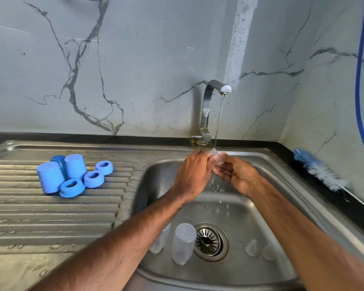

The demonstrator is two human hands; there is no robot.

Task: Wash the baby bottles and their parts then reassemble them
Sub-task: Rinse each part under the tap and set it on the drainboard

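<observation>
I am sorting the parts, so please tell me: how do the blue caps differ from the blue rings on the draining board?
The blue caps are taller; the blue rings are low. The blue caps have closed tops; each of the blue rings has a round hole on top. Both are blue and stand on the draining board.

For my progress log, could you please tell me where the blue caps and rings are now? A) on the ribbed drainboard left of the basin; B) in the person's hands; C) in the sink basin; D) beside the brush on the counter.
A: the blue caps and rings sit together on the wet ribbed drainboard, left of the basin.
</observation>
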